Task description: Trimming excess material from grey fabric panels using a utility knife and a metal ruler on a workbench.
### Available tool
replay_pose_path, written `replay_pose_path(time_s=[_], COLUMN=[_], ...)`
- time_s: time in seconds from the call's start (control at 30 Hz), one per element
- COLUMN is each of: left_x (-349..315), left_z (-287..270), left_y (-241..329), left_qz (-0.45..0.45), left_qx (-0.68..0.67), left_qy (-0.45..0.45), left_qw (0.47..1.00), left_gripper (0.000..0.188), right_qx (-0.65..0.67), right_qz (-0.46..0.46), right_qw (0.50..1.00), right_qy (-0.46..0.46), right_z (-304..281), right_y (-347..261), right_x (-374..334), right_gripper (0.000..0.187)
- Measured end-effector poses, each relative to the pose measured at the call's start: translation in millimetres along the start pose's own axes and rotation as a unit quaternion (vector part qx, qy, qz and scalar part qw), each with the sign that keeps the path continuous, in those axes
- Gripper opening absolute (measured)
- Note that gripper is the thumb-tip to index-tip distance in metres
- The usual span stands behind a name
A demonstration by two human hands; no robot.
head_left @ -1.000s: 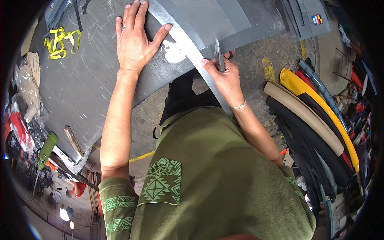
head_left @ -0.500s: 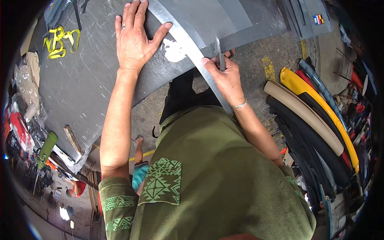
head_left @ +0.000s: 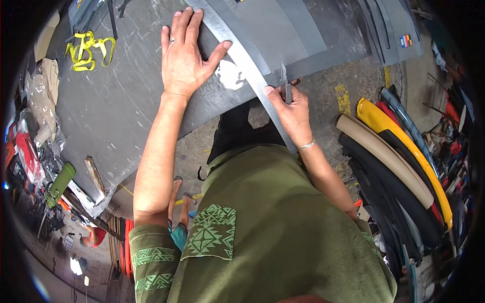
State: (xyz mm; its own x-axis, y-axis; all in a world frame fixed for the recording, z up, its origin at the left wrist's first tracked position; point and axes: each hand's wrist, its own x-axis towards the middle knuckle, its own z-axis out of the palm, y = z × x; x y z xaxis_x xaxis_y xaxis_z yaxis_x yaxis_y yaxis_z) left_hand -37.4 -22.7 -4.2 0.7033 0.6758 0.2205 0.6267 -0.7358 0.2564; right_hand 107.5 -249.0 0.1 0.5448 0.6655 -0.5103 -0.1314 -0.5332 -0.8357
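metal straightedge [head_left: 241, 61]: slants over the dark worktable [head_left: 116, 116] by the grey sheets [head_left: 275, 38], near end overhanging toward the shirt; probably rigid, smooth and slippery, best pressed flat at two spread points.
left hand [head_left: 187, 63]: palm down, fingers spread, thumb and fingertips by the straightedge; grasps nothing.
right hand [head_left: 293, 113]: curled around a utility knife [head_left: 288, 93], thumb against the straightedge.
knife handling: likely light, blade sharp; handle only.
sheets: seem thin, bendable; lift by edges.
clear plastic wrapping [head_left: 38, 98]: bunched at left; contents cannot be told.
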Motion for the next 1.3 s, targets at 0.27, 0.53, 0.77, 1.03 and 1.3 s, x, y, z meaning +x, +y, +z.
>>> replay_pose_path(time_s=[0.27, 0.53, 0.77, 1.03, 1.3], left_x=[0.2, 1.1, 2.5, 2.7, 3.1], left_z=[-5.2, -5.2, -8.8, -12.1, -11.9], left_y=[3.4, 3.4, 5.8, 7.7, 7.1], left_qz=[-0.015, -0.019, -0.024, -0.029, -0.033], left_qx=[-0.033, -0.028, -0.033, -0.038, -0.039], left_qy=[0.0, -0.003, -0.009, -0.02, -0.026], left_qw=[0.999, 0.999, 0.999, 0.999, 0.998], left_gripper=[0.087, 0.084, 0.083, 0.084, 0.085], right_qx=[-0.006, 0.004, -0.001, 0.006, 0.007], right_qz=[0.006, 0.01, -0.017, -0.003, -0.009], right_qw=[1.0, 1.0, 0.999, 1.0, 1.0], right_qy=[0.02, 0.021, 0.03, 0.02, 0.019], right_z=[2.3, 2.8, 3.8, 3.4, 3.9], right_y=[4.7, -0.2, -2.9, -0.1, -2.3], right_x=[-1.5, -2.5, -3.9, -3.9, -3.8], right_gripper=[0.026, 0.025, 0.029, 0.028, 0.027])
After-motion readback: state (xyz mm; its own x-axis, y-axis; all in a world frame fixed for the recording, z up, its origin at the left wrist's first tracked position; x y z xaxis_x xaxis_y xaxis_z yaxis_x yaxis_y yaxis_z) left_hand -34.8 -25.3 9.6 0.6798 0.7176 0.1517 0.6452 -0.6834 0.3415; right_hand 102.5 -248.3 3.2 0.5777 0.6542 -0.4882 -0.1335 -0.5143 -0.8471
